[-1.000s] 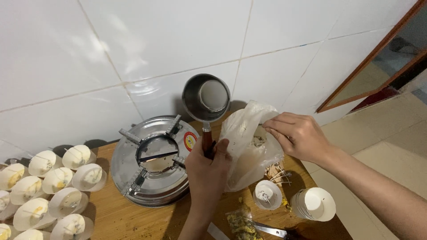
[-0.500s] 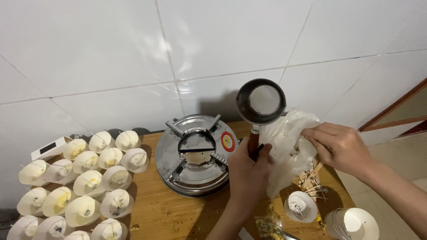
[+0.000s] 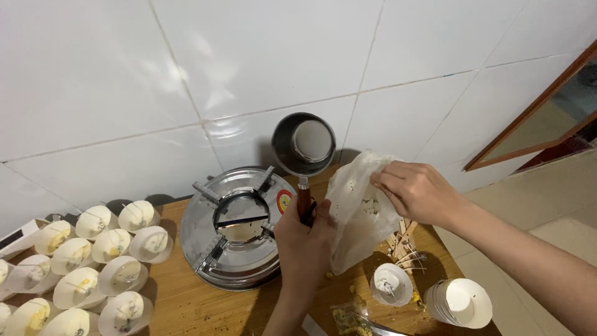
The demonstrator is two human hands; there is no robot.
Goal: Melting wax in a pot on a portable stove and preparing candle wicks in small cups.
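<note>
My left hand [image 3: 303, 239] grips the brown wooden handle of a small steel saucepan [image 3: 303, 144], held up above the table with its mouth tilted toward me. A white inside shows in the pan. My right hand [image 3: 418, 190] pinches the top of a thin clear plastic bag [image 3: 357, 214] just right of the pan handle. The bag hangs down and has pale crumbs inside. A round steel burner [image 3: 236, 227] with metal pot supports sits on the wooden table [image 3: 186, 305], just left of my left hand.
Several white paper cups with wicks and yellowish fill [image 3: 93, 261] crowd the table's left side. One filled cup [image 3: 391, 284], a stack of paper cups [image 3: 463, 303], wooden wick sticks [image 3: 404, 239] and yellow crumbs [image 3: 348, 318] lie at the right. A white tiled wall [image 3: 249, 74] stands behind.
The view swung left and then back right. Both hands keep the same hold on pan and bag; the pan stays raised beside the bag.
</note>
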